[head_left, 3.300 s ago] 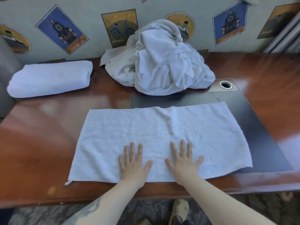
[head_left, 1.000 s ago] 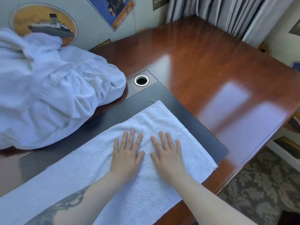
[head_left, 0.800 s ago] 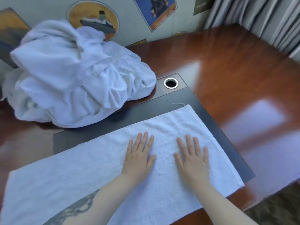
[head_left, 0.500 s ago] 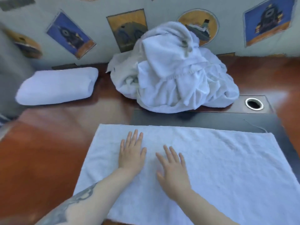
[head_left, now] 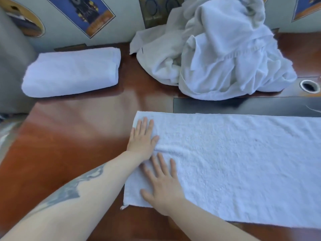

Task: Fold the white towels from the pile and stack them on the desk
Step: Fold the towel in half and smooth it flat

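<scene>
A white towel (head_left: 234, 164) lies spread flat across the reddish-brown desk (head_left: 66, 140), its right end running out of view. My left hand (head_left: 142, 138) presses flat on the towel's far left corner. My right hand (head_left: 162, 185) lies flat, fingers spread, on the near left part of the same towel, just below the left hand. A folded white towel (head_left: 71, 72) rests at the back left of the desk. The pile of crumpled white towels (head_left: 217, 54) stands at the back, against the wall.
A dark desk pad (head_left: 243, 106) lies under the towel's far edge, with a round cable grommet (head_left: 310, 86) at the back right. Posters cover the wall behind. A grey upholstered surface (head_left: 12, 66) borders the desk on the left.
Both hands have slid left across the towel, from its right end to its left end. The view followed them, bringing the folded towel back into sight.
</scene>
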The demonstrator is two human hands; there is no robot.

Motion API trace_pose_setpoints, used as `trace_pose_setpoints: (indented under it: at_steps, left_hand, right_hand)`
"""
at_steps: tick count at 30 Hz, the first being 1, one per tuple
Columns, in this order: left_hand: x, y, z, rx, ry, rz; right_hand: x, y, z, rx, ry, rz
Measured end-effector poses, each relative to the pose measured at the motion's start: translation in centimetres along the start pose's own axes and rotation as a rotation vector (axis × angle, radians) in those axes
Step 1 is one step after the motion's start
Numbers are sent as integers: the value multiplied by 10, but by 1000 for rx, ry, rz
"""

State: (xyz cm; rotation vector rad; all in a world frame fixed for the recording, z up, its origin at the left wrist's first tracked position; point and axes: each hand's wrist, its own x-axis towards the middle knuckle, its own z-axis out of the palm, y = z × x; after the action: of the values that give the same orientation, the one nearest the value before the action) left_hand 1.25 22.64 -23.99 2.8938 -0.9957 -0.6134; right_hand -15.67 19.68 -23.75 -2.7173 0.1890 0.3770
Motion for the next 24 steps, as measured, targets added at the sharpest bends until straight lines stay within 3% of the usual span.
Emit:
trace_pose_setpoints:
  at_steps: [6,8,10,12,15,17,20,24]
  left_hand:
    - [1,-9,-2,7,70,1]
    - [-2,3,-6,-12,142,23]
    - [-2,32,-9,-76,190,162]
    - [-3,82,-8,-131,148,352]
    - [-11,161,4,-137,2,533]
    - [-18,214,15,-71,-72,641]
    - [-19,291,22,44,-91,787]
    - [2,394,17,141,-92,934]
  right_hand:
    - [-4,-25,12,64,-11,-19]
    - [-8,-20,7,193,84,39]
    - [-20,4,-7,331,292,211]
    - [-49,45,-20,366,471,496]
    - [-110,114,-28,364,527,1027]
    - [-154,155,-34,422,538,1267]
    - [-209,205,-43,486,628,1436]
    - [-250,260,-58,551,696,1506]
